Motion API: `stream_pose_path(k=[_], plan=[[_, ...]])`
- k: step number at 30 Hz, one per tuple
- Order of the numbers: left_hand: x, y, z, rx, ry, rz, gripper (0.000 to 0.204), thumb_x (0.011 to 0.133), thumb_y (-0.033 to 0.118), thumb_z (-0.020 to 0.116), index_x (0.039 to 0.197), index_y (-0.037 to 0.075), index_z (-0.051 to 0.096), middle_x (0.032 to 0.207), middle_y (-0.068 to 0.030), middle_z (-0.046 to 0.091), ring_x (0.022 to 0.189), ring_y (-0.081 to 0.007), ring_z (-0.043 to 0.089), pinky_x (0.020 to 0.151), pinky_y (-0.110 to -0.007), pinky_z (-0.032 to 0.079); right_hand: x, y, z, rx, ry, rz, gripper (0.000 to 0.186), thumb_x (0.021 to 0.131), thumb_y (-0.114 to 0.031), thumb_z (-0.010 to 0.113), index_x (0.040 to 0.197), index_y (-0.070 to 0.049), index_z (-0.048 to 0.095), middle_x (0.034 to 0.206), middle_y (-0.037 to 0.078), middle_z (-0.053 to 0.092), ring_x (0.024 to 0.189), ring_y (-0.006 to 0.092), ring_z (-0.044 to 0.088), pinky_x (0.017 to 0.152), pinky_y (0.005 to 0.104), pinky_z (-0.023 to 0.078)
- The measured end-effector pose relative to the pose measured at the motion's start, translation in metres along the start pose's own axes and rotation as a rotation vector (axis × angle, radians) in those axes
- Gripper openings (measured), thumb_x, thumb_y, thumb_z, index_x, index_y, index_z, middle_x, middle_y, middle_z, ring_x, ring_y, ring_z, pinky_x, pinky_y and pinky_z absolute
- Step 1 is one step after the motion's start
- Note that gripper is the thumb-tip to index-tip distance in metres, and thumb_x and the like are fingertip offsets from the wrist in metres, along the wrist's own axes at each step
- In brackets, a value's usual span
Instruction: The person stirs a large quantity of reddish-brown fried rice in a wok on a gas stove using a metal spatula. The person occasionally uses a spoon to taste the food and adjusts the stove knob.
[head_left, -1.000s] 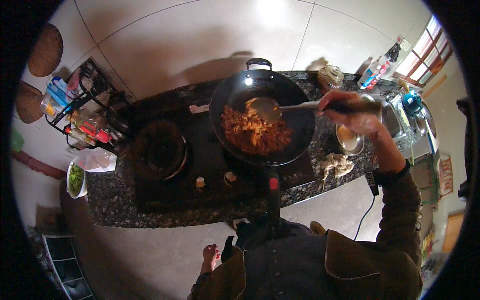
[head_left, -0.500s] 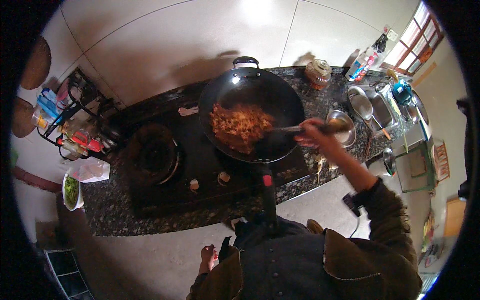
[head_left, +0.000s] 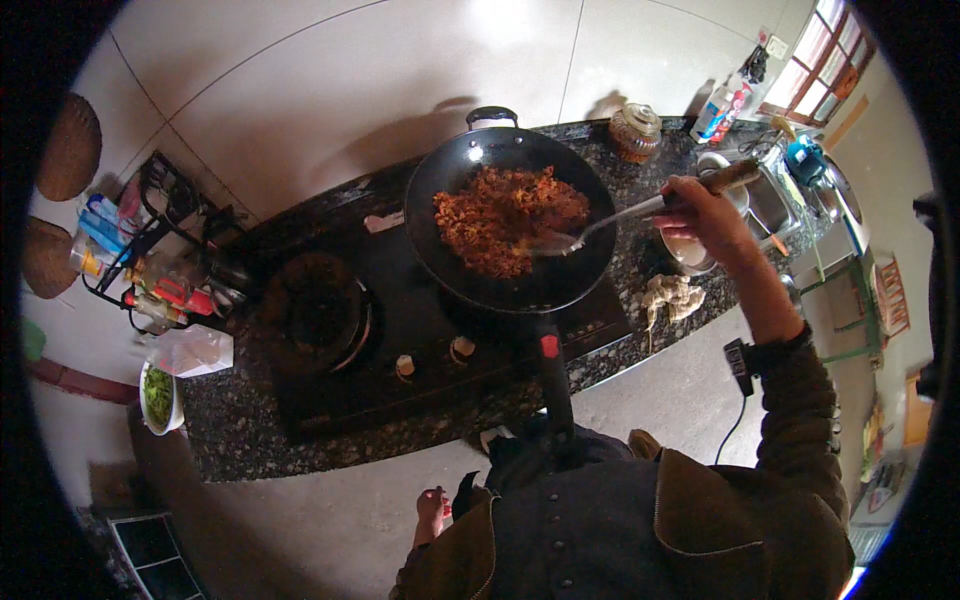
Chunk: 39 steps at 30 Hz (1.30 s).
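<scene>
One right hand (head_left: 700,212) grips metal spatula (head_left: 610,222), round wok (head_left: 510,230).

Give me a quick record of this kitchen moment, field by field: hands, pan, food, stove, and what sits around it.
right hand: right hand grips the spatula by its wooden handle
left hand: not in view
pan: black wok on the stove's right burner, long handle toward the person
food: reddish-brown chopped mix, spatula blade in it
stove: black two-burner stove, left burner bare
counter: crumpled cloth, glass jar, bowl of greens
</scene>
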<state>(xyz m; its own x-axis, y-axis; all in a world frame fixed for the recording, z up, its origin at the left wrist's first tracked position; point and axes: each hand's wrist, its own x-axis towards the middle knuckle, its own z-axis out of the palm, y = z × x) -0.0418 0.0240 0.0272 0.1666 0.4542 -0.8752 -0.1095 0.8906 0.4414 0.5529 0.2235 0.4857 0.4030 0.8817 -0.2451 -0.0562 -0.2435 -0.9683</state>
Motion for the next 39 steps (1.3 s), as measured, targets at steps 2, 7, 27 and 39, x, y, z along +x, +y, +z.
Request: stream_pose_path(k=[2,7,27,39], plan=[[0.001,0.0,-0.002,-0.018,0.027,-0.039,0.027,0.087,0.032,0.055,0.088,0.005,0.056,0.066,-0.0082,0.057,0.045,-0.0186,0.052,0.041,-0.033,0.045,-0.007,-0.015,-0.003,-0.142,-0.055,0.018,0.034,0.086,-0.037,0.055,0.096,-0.005,0.056,0.083,0.01,0.062,0.072,0.0212,0.066,0.065,0.0303,0.055],[-0.003,0.01,-0.002,-0.03,-0.063,-0.068,0.025,0.087,0.03,0.054,0.088,0.005,0.056,0.064,-0.0071,0.056,0.044,-0.0175,0.052,0.041,-0.032,0.045,-0.016,0.01,0.035,-0.189,-0.122,0.044,0.032,0.087,-0.037,0.054,0.097,-0.006,0.055,0.083,0.008,0.061,0.072,0.0197,0.066,0.067,0.0305,0.055],[0.043,-0.049,-0.034,0.372,0.077,0.476,0.039,0.086,0.034,0.05,0.058,0.007,0.055,0.05,-0.0077,0.053,0.041,-0.019,0.047,0.041,-0.034,0.037,-0.056,0.007,0.051,-0.148,-0.041,-0.129,0.024,0.089,-0.028,0.054,0.095,-0.005,0.055,0.086,0.006,0.062,0.075,0.0172,0.065,0.068,0.0278,0.054],[0.015,-0.004,-0.007,0.412,0.104,0.181,0.033,0.086,0.031,0.052,0.064,0.006,0.055,0.055,-0.0071,0.056,0.046,-0.0176,0.05,0.044,-0.033,0.04,0.003,0.123,0.092,0.358,0.013,-0.136,0.019,0.088,-0.018,0.058,0.104,-0.009,0.053,0.095,0.004,0.06,0.091,0.0144,0.06,0.08,0.0252,0.048]])
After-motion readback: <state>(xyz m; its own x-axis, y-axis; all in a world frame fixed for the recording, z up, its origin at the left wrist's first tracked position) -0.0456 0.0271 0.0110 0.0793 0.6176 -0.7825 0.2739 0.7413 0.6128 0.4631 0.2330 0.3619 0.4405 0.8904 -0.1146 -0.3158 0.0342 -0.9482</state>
